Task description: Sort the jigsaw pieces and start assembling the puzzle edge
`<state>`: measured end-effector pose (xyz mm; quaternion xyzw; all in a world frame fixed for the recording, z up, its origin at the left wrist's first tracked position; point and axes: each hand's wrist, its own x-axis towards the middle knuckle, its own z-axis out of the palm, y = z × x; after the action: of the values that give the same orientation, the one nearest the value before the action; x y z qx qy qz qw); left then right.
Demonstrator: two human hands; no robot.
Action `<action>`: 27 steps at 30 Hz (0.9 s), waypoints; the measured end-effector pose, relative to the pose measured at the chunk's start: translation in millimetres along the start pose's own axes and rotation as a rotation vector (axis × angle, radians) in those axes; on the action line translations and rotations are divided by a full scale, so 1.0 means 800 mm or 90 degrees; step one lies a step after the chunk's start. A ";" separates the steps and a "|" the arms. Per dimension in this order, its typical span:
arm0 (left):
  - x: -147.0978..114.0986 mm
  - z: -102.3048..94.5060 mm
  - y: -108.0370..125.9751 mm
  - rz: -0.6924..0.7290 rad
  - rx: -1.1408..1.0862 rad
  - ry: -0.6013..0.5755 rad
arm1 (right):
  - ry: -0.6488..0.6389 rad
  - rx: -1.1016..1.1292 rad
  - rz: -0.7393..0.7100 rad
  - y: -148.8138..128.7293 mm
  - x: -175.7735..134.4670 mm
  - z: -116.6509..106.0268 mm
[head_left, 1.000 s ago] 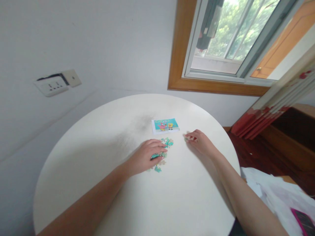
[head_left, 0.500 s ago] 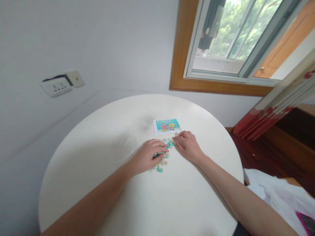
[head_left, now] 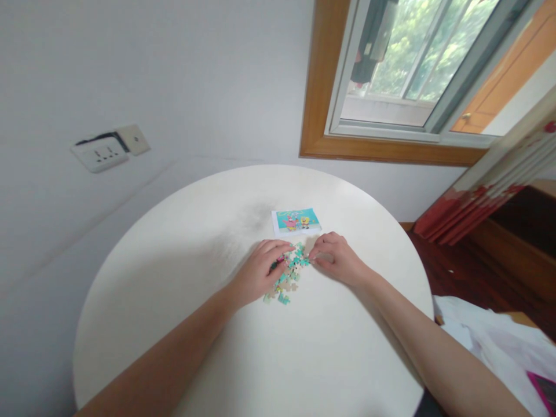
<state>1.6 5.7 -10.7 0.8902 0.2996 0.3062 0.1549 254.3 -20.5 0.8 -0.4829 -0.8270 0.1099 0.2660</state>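
Observation:
Small jigsaw puzzle pieces [head_left: 284, 284], teal, pale green and beige, lie in a loose heap on the white round table [head_left: 278, 353]. Over the heap's left side rests my left hand [head_left: 259, 269], its fingers curved and apart, hiding some pieces. At the heap's right edge is my right hand [head_left: 336, 258], thumb and index finger brought together at a teal piece; whether the piece is gripped is too small to make out. Just beyond both hands lies a picture card [head_left: 296, 221] showing a pink and a yellow cartoon figure on blue.
A white wall with a socket [head_left: 102, 153] borders the table at the back and left. A wood-framed window [head_left: 391, 147] is at the upper right, with a red and cream curtain [head_left: 460, 214] beside it. White plastic [head_left: 486, 336] lies right of the table.
My right hand has come slightly nearer, its thumb and index finger closing at the heap's edge. My left hand has shifted slightly away from me, uncovering more pieces.

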 end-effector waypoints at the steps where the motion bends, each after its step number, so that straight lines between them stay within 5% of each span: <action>1: 0.000 0.000 0.000 0.001 0.001 -0.001 | -0.002 0.000 -0.007 0.001 -0.001 -0.003; 27: 0.002 0.002 -0.003 -0.030 0.008 0.025 | -0.051 -0.042 0.018 0.001 -0.007 -0.003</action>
<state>2.5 8.1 -12.5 0.8776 0.3256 0.3180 0.1505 258.3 -25.2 0.7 -0.4986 -0.8331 0.1052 0.2152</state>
